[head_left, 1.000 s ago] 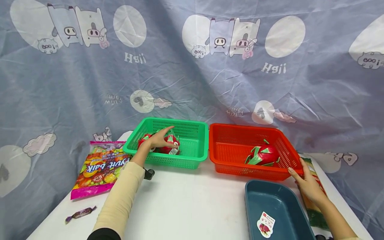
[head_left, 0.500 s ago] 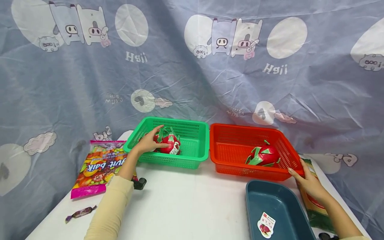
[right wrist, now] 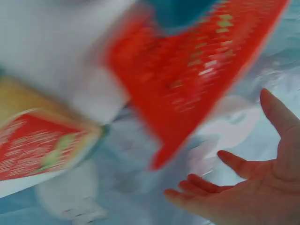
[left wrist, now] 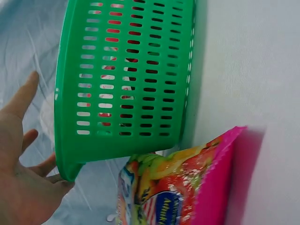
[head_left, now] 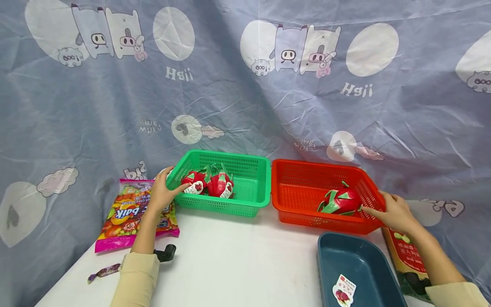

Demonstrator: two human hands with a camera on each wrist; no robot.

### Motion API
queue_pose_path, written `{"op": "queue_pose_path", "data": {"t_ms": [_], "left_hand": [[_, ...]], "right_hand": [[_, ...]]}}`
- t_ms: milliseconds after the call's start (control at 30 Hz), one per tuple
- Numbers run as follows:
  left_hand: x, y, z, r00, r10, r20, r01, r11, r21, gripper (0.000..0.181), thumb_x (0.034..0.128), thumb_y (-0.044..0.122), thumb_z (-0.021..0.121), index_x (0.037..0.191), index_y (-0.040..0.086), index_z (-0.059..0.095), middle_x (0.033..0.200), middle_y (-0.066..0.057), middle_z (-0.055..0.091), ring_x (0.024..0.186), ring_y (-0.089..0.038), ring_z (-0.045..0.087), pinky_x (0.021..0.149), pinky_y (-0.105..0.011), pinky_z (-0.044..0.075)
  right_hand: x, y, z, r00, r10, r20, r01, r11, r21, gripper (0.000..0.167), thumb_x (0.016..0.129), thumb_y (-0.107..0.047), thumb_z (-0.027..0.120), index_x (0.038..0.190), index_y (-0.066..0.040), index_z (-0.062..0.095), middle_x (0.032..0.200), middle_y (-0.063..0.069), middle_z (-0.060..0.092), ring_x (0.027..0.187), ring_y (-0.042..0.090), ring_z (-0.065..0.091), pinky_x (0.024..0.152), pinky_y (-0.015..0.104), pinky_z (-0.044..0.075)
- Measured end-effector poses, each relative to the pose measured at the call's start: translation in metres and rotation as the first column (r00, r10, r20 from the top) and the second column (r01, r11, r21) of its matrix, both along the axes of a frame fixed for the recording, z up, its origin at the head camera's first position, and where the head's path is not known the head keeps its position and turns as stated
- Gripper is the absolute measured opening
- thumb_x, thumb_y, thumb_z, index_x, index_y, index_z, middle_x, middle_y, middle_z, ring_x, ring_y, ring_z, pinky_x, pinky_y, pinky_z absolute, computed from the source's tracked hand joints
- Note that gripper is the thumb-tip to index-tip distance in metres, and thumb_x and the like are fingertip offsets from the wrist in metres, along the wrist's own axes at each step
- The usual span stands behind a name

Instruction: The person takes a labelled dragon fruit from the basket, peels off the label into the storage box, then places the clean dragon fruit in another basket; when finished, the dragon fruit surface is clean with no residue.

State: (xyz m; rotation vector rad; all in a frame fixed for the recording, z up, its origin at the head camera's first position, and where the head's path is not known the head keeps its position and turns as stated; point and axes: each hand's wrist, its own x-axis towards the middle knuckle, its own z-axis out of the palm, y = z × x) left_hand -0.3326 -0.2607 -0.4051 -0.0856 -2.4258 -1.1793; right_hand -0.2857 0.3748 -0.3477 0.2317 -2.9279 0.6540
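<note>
Two red dragon fruits (head_left: 220, 186) with green tips and stickers lie in the left part of the green basket (head_left: 245, 209). My left hand (head_left: 163, 192) is at that basket's left end, thumb over the near rim; in the left wrist view its fingers are spread beside the rim of the green basket (left wrist: 70, 93). One dragon fruit (head_left: 347, 200) lies at the right of the red basket (head_left: 307, 219). My right hand (head_left: 397, 213) is over this basket's right end, thumb inside near the fruit. In the right wrist view the hand (right wrist: 262, 183) has spread fingers beside the blurred red basket (right wrist: 154, 89).
A blue tray (head_left: 360, 268) holding a dragon fruit sticker card stands before the red basket. Left lies a candy bag (head_left: 126, 213) and a wrapped candy (head_left: 107, 270). A green and red packet (head_left: 408, 251) lies under the right forearm. Patterned cloth hangs behind.
My left hand has moved out of the green basket, leftward from the fruits to its left end. My right hand has shifted from the red basket's near corner up over its right rim.
</note>
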Motion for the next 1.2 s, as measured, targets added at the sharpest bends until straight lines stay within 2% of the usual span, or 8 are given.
{"op": "queue_pose_path", "data": {"t_ms": [167,333,467,567,667,900,1000,1200], "left_hand": [[0.0,0.001,-0.013,0.999,-0.034,0.014,0.033,0.999,0.042,0.086,0.079,0.04,0.071,0.145,0.01,0.026,0.143,-0.023,0.026,0.13,-0.042,0.025,0.098,-0.063,0.024],[0.001,0.001,-0.023,1.0,-0.018,0.007,0.017,0.996,0.09,0.087,0.0753,0.037,0.076,0.144,0.012,0.029,0.146,-0.02,0.02,0.131,-0.042,0.021,0.097,-0.065,0.023],[0.002,0.002,-0.026,1.0,-0.023,0.014,0.021,0.993,0.115,0.088,0.0743,0.038,0.076,0.144,0.014,0.029,0.147,-0.018,0.017,0.132,-0.042,0.019,0.098,-0.065,0.022],[0.001,0.004,-0.028,0.999,-0.031,0.019,0.028,0.993,0.115,0.089,0.0744,0.037,0.076,0.145,0.013,0.028,0.147,-0.017,0.017,0.132,-0.041,0.02,0.098,-0.064,0.022],[0.002,0.002,-0.028,0.998,-0.042,0.04,0.036,0.992,0.125,0.092,0.0746,0.038,0.076,0.146,0.013,0.024,0.148,-0.016,0.016,0.132,-0.042,0.018,0.098,-0.065,0.023],[-0.003,0.003,-0.033,0.997,-0.055,0.06,0.047,0.991,0.129,0.095,0.0739,0.044,0.075,0.147,0.017,0.02,0.149,-0.016,0.014,0.132,-0.043,0.018,0.095,-0.067,0.023],[-0.003,0.004,-0.035,0.997,-0.056,0.053,0.049,0.99,0.13,0.095,0.0744,0.043,0.075,0.147,0.017,0.02,0.148,-0.017,0.015,0.132,-0.043,0.019,0.096,-0.066,0.023],[0.0,-0.002,-0.032,0.997,-0.059,0.049,0.053,0.992,0.111,0.094,0.0765,0.04,0.074,0.148,0.014,0.018,0.148,-0.019,0.013,0.132,-0.045,0.017,0.094,-0.069,0.022]], "right_hand": [[-0.019,-0.072,0.027,0.987,0.133,-0.088,-0.139,0.988,-0.069,0.084,0.085,-0.041,0.063,0.142,0.005,0.022,0.136,0.037,0.02,0.121,0.054,0.019,0.087,0.071,0.026],[-0.044,-0.159,0.03,0.945,0.271,-0.185,-0.301,0.939,-0.163,0.073,0.085,-0.038,0.065,0.141,-0.004,0.031,0.139,0.022,0.031,0.126,0.041,0.026,0.098,0.062,0.025],[-0.064,-0.22,0.028,0.928,0.305,-0.212,-0.356,0.894,-0.272,0.072,0.085,-0.039,0.065,0.141,-0.008,0.031,0.139,0.016,0.034,0.128,0.034,0.03,0.102,0.054,0.026],[-0.079,-0.256,0.024,0.933,0.308,-0.184,-0.355,0.864,-0.356,0.074,0.085,-0.038,0.065,0.143,-0.01,0.028,0.14,0.016,0.032,0.128,0.031,0.031,0.102,0.051,0.029],[-0.093,-0.286,0.012,0.945,0.311,-0.105,-0.326,0.852,-0.41,0.08,0.085,-0.039,0.065,0.145,-0.012,0.021,0.142,0.018,0.027,0.128,0.032,0.03,0.101,0.05,0.031],[-0.106,-0.333,-0.024,0.967,0.248,0.051,-0.206,0.891,-0.405,0.092,0.08,-0.044,0.069,0.147,-0.016,0.012,0.146,0.021,0.02,0.133,0.037,0.021,0.101,0.055,0.028],[-0.105,-0.346,-0.034,0.963,0.254,0.084,-0.205,0.903,-0.379,0.095,0.079,-0.044,0.069,0.148,-0.018,0.009,0.147,0.021,0.019,0.133,0.039,0.021,0.099,0.056,0.03],[-0.103,-0.367,-0.043,0.943,0.29,0.163,-0.209,0.898,-0.388,0.096,0.08,-0.046,0.068,0.149,-0.022,0.005,0.149,0.023,0.013,0.135,0.04,0.014,0.099,0.057,0.03]]}}
